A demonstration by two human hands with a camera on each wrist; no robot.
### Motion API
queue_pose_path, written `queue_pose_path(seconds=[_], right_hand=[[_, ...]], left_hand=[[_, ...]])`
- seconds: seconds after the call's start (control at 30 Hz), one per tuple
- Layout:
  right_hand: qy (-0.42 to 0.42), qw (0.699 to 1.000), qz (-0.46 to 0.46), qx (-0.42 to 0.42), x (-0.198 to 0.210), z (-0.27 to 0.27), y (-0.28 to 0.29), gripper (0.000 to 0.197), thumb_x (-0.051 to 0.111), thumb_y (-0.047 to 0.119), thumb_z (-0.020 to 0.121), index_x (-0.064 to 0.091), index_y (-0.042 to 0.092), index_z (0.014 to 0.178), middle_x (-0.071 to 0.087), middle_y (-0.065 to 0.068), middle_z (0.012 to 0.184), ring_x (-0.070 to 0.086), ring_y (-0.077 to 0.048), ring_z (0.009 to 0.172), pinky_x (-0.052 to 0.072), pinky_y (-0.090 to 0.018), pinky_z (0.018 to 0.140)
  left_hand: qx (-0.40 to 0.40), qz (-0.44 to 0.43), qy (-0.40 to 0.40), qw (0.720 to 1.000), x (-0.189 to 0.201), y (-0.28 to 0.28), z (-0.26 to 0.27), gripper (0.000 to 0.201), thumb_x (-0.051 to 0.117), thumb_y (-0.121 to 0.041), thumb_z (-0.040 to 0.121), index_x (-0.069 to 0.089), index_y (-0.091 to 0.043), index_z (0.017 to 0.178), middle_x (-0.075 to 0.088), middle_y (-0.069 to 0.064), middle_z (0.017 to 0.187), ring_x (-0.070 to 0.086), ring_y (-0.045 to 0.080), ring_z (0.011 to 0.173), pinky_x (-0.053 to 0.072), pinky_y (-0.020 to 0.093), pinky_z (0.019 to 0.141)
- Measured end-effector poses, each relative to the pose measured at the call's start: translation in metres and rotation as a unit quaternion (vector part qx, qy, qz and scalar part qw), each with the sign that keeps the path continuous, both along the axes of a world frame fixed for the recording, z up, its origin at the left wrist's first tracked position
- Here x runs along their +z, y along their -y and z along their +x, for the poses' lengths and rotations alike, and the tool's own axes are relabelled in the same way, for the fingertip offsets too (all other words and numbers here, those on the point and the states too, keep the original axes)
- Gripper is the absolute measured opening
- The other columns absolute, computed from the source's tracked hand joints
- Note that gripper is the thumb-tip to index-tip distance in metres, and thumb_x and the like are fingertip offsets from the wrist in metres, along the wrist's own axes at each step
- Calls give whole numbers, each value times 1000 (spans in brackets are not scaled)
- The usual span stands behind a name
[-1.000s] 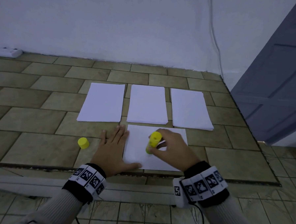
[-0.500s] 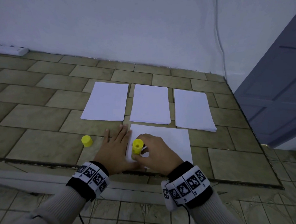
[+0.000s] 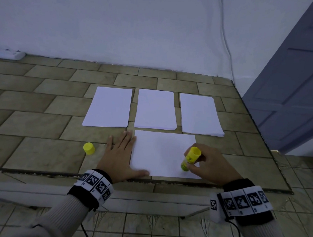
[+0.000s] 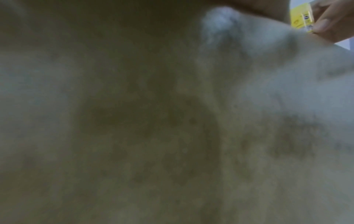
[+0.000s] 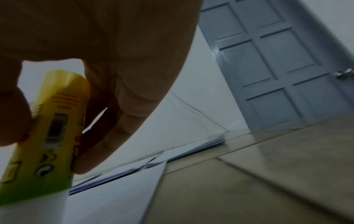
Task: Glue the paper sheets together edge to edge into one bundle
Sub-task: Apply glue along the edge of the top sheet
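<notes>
Single white sheet lies crosswise on the tiled ledge, near its front edge. Behind it, three stacks of white paper in a row: left stack, middle stack, right stack. Stacks are apart from each other, tile showing between them.

Left hand: flat, fingers straight and spread, palm down on the tile at the sheet's left edge; thumb lies on the sheet's near left corner.

Right hand: fingers and thumb curled round a yellow glue stick, pinching the barrel. Stick is tilted, lower end down on the sheet near its right edge, close to the near right corner. The barrel shades from yellow to green toward the lower end.

Label check, right wrist view: glue stick carries a barcode, a few short orange lines above it, and black outline marks lower down. No brand name or wording legible. Left wrist view is mostly dark blur; only a yellow corner of the stick shows, print too small to read.

Yellow cap stands alone on the tile, left of the left hand, not touching it.

White power strip at the wall, far left. Thin white cable runs down the wall. Grey panelled door on the right, metal knob visible.
</notes>
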State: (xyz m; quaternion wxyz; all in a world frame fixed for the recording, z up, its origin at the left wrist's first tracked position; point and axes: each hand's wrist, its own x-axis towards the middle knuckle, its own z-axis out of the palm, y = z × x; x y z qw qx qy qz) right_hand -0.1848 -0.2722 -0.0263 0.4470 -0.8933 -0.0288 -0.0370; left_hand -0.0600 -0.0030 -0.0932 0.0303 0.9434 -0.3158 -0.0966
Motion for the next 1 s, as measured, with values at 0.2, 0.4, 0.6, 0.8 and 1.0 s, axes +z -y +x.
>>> queue_pose_path(seconds=[0.2,0.4,0.6,0.8,1.0], right_hand=[[-30,997,-12,-67,-3,-15,26,14,68,22,67,64,26,79,69,5,81,66,-11,76,56,-34,71],[-5,997,-12,-72,1,-7,19,19,77,17,72,65,25,84,68,6,81,64,-8,76,54,-28,70],[20,999,19,33,1,29,-42,26,77,18,79,66,13,101,68,1,96,66,-8,83,57,-27,75],[-6,994,-2,105,-1,57,-89,26,76,15,78,63,7,99,64,-6,98,63,-17,87,56,-37,77],[-21,984,-59,167,1,70,-102,30,77,14,77,62,10,104,63,-6,102,60,-19,90,55,-38,81]], left_hand=[[3,3,6,1000,-1,-1,-1,142,0,-104,46,-2,-14,156,-14,3,162,-19,14,147,-12,54,117],[4,8,8,1000,-1,0,-1,140,2,-104,48,-3,-14,155,-15,2,162,-21,14,147,-12,54,117],[3,-8,8,1000,-1,0,0,143,2,-105,46,1,-14,156,-12,3,162,-19,13,146,-13,54,117],[-2,-21,12,1000,-3,0,0,145,2,-106,45,2,-13,156,-10,3,163,-22,9,142,-13,54,117],[-19,-50,24,998,-12,-3,3,137,6,-105,53,20,-14,155,-3,4,162,-13,14,146,-4,60,117]])
